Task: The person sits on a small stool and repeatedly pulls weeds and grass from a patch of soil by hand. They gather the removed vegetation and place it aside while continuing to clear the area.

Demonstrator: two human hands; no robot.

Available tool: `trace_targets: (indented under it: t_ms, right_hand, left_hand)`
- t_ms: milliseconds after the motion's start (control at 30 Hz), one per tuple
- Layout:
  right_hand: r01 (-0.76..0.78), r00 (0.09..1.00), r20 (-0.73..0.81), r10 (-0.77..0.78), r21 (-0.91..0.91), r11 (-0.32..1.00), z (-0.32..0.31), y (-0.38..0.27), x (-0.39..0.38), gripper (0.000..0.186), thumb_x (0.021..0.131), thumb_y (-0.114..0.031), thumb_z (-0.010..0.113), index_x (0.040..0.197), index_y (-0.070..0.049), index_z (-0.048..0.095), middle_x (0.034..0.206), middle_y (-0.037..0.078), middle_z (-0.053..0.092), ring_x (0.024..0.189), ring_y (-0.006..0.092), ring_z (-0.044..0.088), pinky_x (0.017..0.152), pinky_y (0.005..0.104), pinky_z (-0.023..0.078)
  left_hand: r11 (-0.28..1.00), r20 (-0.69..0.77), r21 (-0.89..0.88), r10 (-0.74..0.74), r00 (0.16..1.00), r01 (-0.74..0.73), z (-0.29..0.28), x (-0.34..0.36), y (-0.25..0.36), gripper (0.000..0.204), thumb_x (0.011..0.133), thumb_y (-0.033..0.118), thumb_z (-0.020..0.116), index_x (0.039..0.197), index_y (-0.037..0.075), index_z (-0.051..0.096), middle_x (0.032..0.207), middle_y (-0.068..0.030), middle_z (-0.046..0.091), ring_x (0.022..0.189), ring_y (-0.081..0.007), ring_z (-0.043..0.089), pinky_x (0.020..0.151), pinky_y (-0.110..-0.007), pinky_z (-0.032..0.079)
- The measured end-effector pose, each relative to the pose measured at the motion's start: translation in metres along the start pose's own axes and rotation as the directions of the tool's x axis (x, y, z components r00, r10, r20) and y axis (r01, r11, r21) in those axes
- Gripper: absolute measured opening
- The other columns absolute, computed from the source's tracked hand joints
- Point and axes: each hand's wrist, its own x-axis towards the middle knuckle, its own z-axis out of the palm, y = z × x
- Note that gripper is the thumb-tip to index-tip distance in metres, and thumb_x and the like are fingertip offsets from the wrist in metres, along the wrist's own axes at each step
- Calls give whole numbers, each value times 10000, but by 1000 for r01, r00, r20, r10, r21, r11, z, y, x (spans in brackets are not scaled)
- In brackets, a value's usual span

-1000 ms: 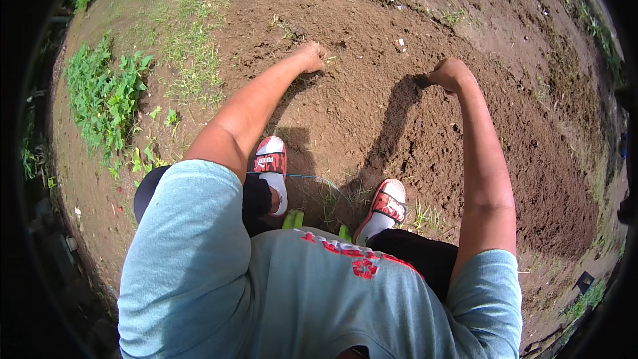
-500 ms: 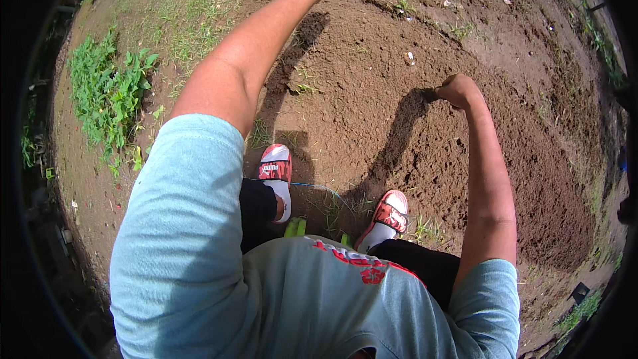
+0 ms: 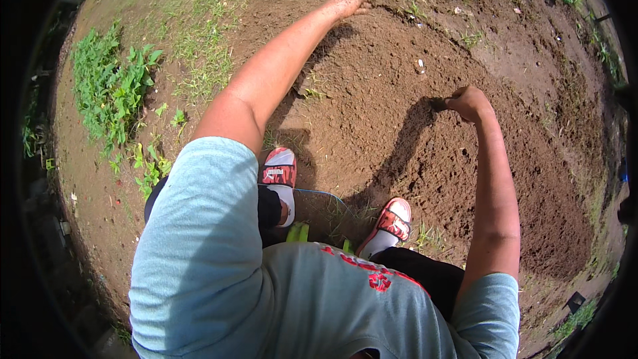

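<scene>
My left hand (image 3: 349, 1) is stretched out over the upper middle of the loosened brown soil (image 3: 392, 53), its fingers loosely apart and apparently empty. My right hand (image 3: 468, 103) is at the right of the soil patch, fingers curled around something dark that I cannot make out, close to the ground. A long shadow runs from it toward my feet. My feet, in red patterned sandals (image 3: 279, 167) and white socks, stand below the patch, with a thin blue line (image 3: 319, 191) crossing the ground between them.
A leafy green plant clump (image 3: 113, 86) grows at the left. Sparse grass (image 3: 206, 46) lies above it and around the soil. Small pale bits are scattered on the dirt. Dark posts (image 3: 601, 18) stand at the far upper-right rim.
My left hand first moved up and away from the soil's middle, then came slightly down and right, its fingers spreading. My right hand has shifted a little down and right in the picture.
</scene>
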Motion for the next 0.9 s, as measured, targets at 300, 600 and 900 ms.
trace_targets:
  t_ms: [300, 600, 900]
  right_hand:
    - [9, 1000, -6, -9, 15, 1000, 0, -2, -1, 376, 890, -389, 753, 1051, -51, 797, 908, 157, 786, 786, 268, 761, 797, 407, 603]
    - [-9, 1000, -9, 9, 9, 1000, 3, -5, -8, 345, 921, -348, 732, 1144, -92, 792, 1060, 157, 785, 916, 277, 761, 921, 410, 588]
    - [12, 1000, -15, -12, -9, 1000, 4, -5, -7, 343, 929, -355, 719, 1083, -59, 798, 936, 146, 790, 777, 234, 762, 820, 382, 610]
  left_hand:
    - [724, -813, -149, -477, 333, 674, -117, -112, -116, 1267, 820, 699, 742, 1669, 211, -61, 1731, -216, -121, 1582, -471, 105, 1246, -622, 224]
    - [749, -680, -430, -636, 365, 504, -10, -145, -184, 1539, 676, 538, 921, 1640, 221, -236, 1698, -315, -138, 1587, -478, 45, 1248, -600, 197]
    - [581, -292, -806, -555, 779, 112, 8, -144, -152, 1364, 788, 110, 845, 1643, 147, -217, 1620, -327, 287, 1444, -395, 429, 1027, -586, 512]
